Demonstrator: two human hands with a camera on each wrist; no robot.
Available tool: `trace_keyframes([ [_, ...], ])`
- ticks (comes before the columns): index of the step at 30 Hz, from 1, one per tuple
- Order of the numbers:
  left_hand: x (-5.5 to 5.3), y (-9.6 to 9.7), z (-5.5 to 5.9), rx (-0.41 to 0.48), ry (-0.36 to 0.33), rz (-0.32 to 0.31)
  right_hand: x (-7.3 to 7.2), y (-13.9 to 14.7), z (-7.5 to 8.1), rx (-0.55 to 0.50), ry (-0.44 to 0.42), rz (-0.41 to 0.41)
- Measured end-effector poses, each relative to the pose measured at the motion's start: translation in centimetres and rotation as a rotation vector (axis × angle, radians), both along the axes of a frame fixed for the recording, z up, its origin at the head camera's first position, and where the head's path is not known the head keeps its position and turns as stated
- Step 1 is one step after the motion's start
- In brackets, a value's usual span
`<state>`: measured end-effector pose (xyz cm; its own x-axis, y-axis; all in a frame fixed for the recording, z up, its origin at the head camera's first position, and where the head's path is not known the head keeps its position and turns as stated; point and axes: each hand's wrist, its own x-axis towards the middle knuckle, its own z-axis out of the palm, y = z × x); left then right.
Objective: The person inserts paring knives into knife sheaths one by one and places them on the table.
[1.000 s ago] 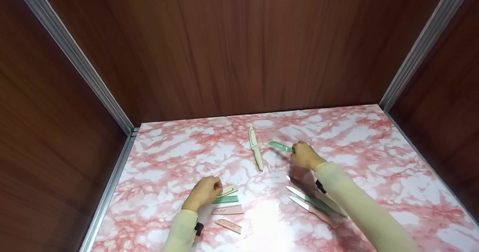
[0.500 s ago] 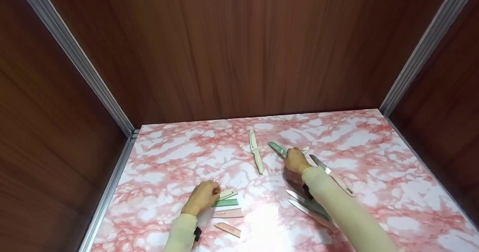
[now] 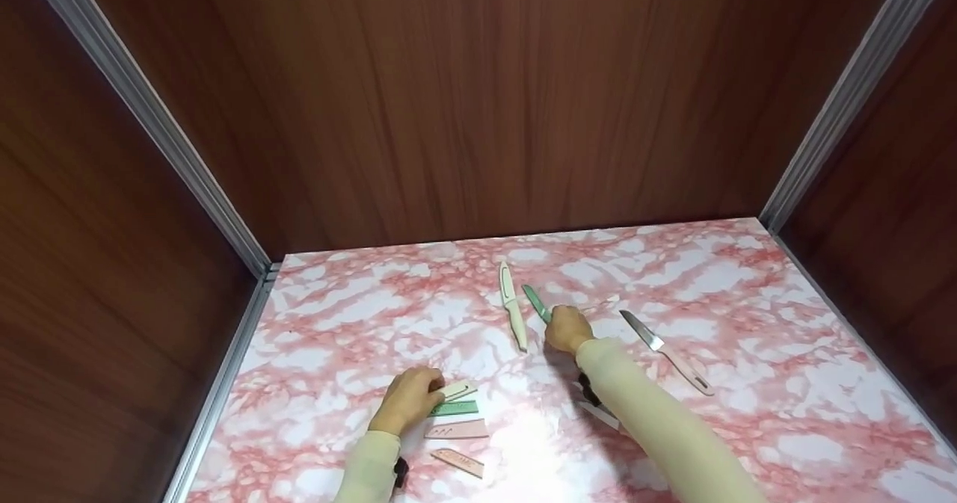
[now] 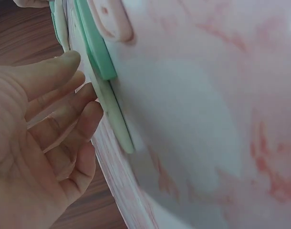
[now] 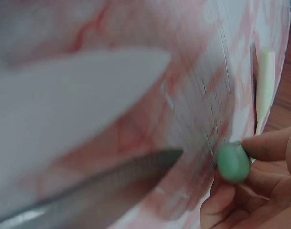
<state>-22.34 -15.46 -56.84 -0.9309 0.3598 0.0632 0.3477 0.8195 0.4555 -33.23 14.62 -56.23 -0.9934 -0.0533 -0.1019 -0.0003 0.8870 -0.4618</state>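
Observation:
My right hand point(image 3: 568, 329) grips the handle of a green knife point(image 5: 233, 162), whose green-sheathed blade point(image 3: 535, 300) points away from me. Just left of it lies a cream knife point(image 3: 512, 305) in its cream sheath, about parallel. My left hand point(image 3: 407, 398) rests near a loose cream blade sheath point(image 3: 459, 390). In the left wrist view its fingers are loosely bent beside this sheath point(image 4: 114, 119); whether they touch it I cannot tell. Below lie a green sheath point(image 3: 454, 408), a pink sheath point(image 3: 457, 429) and a peach sheath point(image 3: 457, 463).
A bare metal-bladed knife with a pink handle point(image 3: 684, 368) lies to the right. My right forearm mostly covers other knives; a white blade point(image 3: 599, 415) shows beside it. Brown wood-grain panels point(image 3: 478, 99) enclose the marbled table point(image 3: 359, 301) at the back and sides.
My right hand has carried the green knife left toward the cream knife and turned its tip away from me. The pink-handled knife at right has come into view. My left hand has hardly moved.

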Motion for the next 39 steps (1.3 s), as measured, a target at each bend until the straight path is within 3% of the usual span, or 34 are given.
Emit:
trace_keyframes([
  [5,0.0,0.2,-0.1,0.01,-0.006,0.0,-0.3,-0.4,-0.5,-0.055,-0.014,-0.004],
  [16,-0.4,0.6,-0.3,-0.012,-0.007,0.027,-0.4,-1.6,-0.6,-0.125,0.037,-0.01],
  [30,-0.8,1.1,-0.4,-0.036,-0.004,0.017,-0.4,-1.5,-0.9,-0.086,0.061,-0.035],
  [39,-0.6,0.9,-0.5,-0.003,-0.017,-0.001,-0.3,-0.7,0.4,-0.044,0.054,0.035],
])
